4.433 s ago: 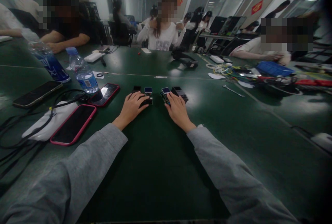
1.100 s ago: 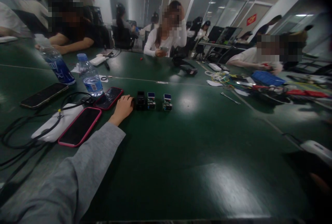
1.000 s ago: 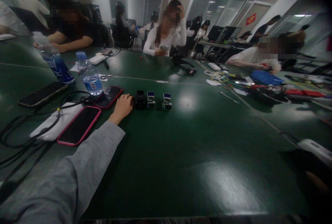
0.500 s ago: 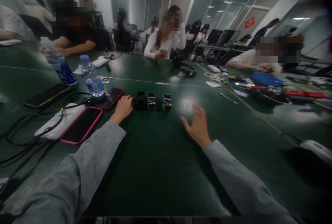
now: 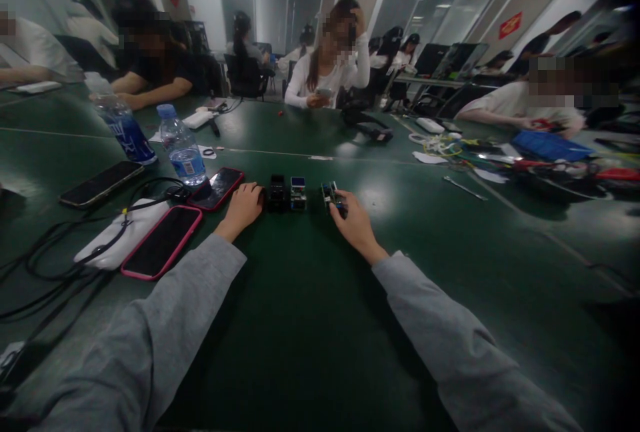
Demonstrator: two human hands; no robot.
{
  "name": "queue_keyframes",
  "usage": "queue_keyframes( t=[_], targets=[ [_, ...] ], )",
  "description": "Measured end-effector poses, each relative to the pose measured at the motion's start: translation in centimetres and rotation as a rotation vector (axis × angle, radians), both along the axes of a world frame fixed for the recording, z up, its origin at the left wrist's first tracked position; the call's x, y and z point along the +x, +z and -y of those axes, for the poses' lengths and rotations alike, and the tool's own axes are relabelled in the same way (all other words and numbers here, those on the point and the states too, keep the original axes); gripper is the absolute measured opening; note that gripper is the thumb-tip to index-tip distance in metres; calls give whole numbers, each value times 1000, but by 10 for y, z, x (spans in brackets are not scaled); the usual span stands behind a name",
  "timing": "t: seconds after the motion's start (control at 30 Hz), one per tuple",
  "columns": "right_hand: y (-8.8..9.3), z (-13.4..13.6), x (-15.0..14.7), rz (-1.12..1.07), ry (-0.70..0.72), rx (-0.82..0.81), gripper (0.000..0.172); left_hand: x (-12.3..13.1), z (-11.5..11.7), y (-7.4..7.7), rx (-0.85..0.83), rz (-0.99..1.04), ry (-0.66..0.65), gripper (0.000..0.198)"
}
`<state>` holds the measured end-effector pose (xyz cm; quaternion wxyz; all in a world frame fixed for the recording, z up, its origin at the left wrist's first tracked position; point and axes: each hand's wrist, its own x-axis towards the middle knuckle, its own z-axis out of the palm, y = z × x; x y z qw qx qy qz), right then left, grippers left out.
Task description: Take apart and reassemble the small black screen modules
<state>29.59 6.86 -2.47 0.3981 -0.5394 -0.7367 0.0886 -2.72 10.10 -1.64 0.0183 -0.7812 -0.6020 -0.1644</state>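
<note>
My left hand (image 5: pixel 243 211) rests on the table with its fingers curled, at the left end of a row of small devices. A dark edge shows at its fingertips, but I cannot make out what it holds. Just right of it stands a small black block-shaped device (image 5: pixel 277 193). Beside that stands a small circuit-board module (image 5: pixel 299 193) with a dark blue screen on top. A similar circuit-board module (image 5: pixel 328 193) is pinched between the thumb and fingers of my right hand (image 5: pixel 354 220). It is turned at an angle, and the fingers hide part of it.
Left of my hands lie a pink-edged phone (image 5: pixel 163 242), a red-edged phone (image 5: pixel 219 189), a white box (image 5: pixel 107 239) with black cables, and a water bottle (image 5: pixel 183 152). A wrench (image 5: pixel 465 189) lies to the right, before a cable pile (image 5: pixel 540 169). People sit across the table.
My right hand has moved left from open space and closed on the rightmost module, which has turned. My left hand stays in place. The camera view has shifted slightly.
</note>
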Motion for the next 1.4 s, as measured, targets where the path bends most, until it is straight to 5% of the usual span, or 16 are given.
queue_keyframes(
  t=[0.47, 0.73, 0.97, 1.13, 1.23, 1.4],
  targets=[
    [5, 2, -3, 202, -16, 38, 67, 0, 0, 0, 0, -6, -3, 45],
    [-4, -8, 3, -111, -142, -85, 55, 1, 1, 1, -2, -28, 8, 44],
    [-10, -21, 18, -201, -349, 8, 57, 0, -2, -3, 15, -36, 7, 44],
    [-6, -17, 12, -109, -190, 11, 70, 0, -1, -3, 36, -27, 4, 43],
    [5, -4, 4, -11, -97, -53, 61, 1, 0, -1, 30, -22, 9, 43],
    [26, 61, 16, 24, 141, -219, 53, 2, 0, -1, 8, -19, 14, 42]
  ],
)
